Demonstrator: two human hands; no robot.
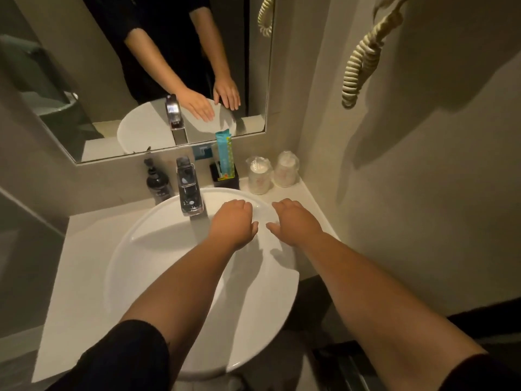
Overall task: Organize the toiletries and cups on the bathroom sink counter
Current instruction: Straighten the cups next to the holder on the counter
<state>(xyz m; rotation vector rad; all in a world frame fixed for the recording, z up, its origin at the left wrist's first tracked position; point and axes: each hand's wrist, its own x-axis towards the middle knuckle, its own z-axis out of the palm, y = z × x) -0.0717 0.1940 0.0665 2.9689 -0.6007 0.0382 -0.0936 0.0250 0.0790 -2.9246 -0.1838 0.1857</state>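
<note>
While both bare hands hover over the far right part of the round white ceramic basin (146,249), neither grasps anything: the left hand (234,222) hangs palm down with fingers loosely bent, and the right hand (296,221) does likewise just beside it, the two a little apart. Behind them, on the pale stone worktop (84,249), two plastic-wrapped paper cups (258,174) (286,169) stand side by side in the right back corner. Left of them a dark square holder (225,176) carries an upright teal toiletry packet (224,152). A chrome tap (189,187) rises at the basin's back edge, with a dark pump bottle (156,179) to its left.
</note>
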